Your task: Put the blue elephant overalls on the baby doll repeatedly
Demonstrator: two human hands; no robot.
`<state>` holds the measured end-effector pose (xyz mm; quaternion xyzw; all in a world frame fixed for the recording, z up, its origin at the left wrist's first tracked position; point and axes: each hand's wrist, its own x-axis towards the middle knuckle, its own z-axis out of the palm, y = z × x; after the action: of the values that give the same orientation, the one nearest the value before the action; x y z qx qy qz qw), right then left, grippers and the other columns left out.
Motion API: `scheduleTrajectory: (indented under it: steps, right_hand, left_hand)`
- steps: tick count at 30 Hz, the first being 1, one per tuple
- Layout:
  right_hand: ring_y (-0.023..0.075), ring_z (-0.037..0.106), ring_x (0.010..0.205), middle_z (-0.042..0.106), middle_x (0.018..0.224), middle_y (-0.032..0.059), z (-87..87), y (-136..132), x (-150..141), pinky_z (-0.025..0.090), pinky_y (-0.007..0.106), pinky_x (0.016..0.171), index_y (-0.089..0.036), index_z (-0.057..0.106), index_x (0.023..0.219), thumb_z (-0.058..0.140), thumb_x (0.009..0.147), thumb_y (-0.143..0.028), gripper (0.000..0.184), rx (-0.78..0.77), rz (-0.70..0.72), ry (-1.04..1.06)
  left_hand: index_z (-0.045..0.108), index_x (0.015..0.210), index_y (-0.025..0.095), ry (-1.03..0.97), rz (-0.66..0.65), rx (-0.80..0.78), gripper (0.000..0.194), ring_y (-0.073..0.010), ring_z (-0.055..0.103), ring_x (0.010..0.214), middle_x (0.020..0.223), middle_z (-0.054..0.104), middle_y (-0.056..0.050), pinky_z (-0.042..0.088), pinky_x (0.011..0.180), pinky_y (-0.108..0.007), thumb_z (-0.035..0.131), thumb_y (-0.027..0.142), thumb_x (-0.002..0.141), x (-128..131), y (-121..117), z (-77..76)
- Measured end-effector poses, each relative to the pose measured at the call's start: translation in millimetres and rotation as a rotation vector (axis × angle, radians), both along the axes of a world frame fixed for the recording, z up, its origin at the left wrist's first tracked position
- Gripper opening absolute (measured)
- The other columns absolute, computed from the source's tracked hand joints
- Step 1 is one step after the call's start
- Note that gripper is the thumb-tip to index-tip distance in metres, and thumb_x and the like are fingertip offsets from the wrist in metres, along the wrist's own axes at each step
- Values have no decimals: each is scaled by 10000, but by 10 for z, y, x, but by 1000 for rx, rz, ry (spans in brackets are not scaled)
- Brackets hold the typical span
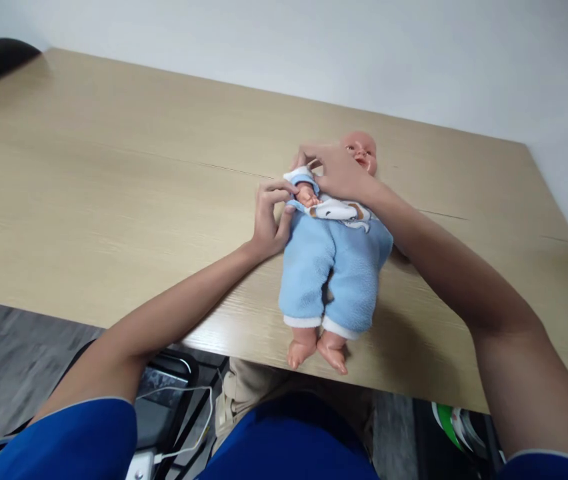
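Pale wooden table [139, 180] crossed by thin lines, one doll [349, 247] laid face up, head [364, 148] pointed past twelve o'clock, feet [333, 350] by the near edge, shadow [404, 340] cast towards four o'clock.

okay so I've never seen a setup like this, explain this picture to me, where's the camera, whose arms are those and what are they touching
There's no machine here: the arms belong to a person working with bare hands. The camera is worn on that person's head and looks forward and down, so the blue sleeves at the bottom are the wearer's own.

On the wooden table a baby doll in light blue fleece clothes lies face up, feet toward the wearer. The left hand is beside the doll's small hand, its fingertips at the white-trimmed cuff. The right hand reaches over the doll's chest, fingers by the top of that same cuff. How firmly either one grips, I can't tell.
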<state>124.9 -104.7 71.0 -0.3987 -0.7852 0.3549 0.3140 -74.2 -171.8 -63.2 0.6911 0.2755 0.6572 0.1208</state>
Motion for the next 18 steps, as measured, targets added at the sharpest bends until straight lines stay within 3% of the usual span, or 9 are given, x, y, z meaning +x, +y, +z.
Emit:
scheduleTrajectory:
  steps: [1,3,5,7,11,15,18]
  right_hand:
    - [284,753,1129,888,1133,52,4,-4,9,611,530,1119,-289,763,900,790,836,-275,71,59,60,-56]
    - [287,790,1183,893,1273,85,20,-29,50,638,525,1126,-263,816,1029,698,918,-281,163,157,144,-148]
    - [280,815,1183,884,1368,104,46,-94,110,661,495,1101,-250,835,1171,699,1008,-346,233,174,95,-151]
    - [297,814,1169,893,1333,101,81,-208,173,668,481,1058,-268,822,1232,763,1070,-508,296,139,22,-154]
    - [329,777,1069,860,1006,65,176,-513,280,643,469,974,-286,800,1137,863,993,-808,545,37,-25,-186]
    - [294,726,960,792,925,34,271,-747,321,602,437,914,-290,805,1057,940,927,-786,530,36,-8,-214]
    - [309,713,989,786,940,45,295,-820,311,593,448,929,-290,773,938,978,885,-726,485,81,18,-201]
  left_hand:
    - [630,1245,345,-44,-10,-10,382,-303,734,1166,1191,725,-84,591,1105,-566,540,715,1224,9,11,-3]
    - [621,1237,336,-104,-7,-63,395,-290,719,1111,1138,696,-77,591,1061,-534,538,722,1226,23,21,-1]
    - [633,1217,321,-116,11,-114,450,-301,698,1176,1185,673,-91,568,1123,-544,554,764,1206,31,12,19]
    - [641,1197,309,-117,29,-134,503,-322,671,1271,1260,657,-109,526,1207,-576,567,806,1184,35,-7,53]
    - [624,1199,302,-85,18,-127,513,-323,675,1292,1284,676,-110,499,1216,-587,537,808,1195,41,-25,100]
    - [610,1201,310,-86,-18,-121,424,-295,704,1236,1234,699,-89,507,1177,-550,539,727,1231,46,12,67]
    - [601,1194,309,-110,-24,-132,413,-284,710,1208,1217,701,-89,531,1143,-526,540,715,1236,51,48,40]
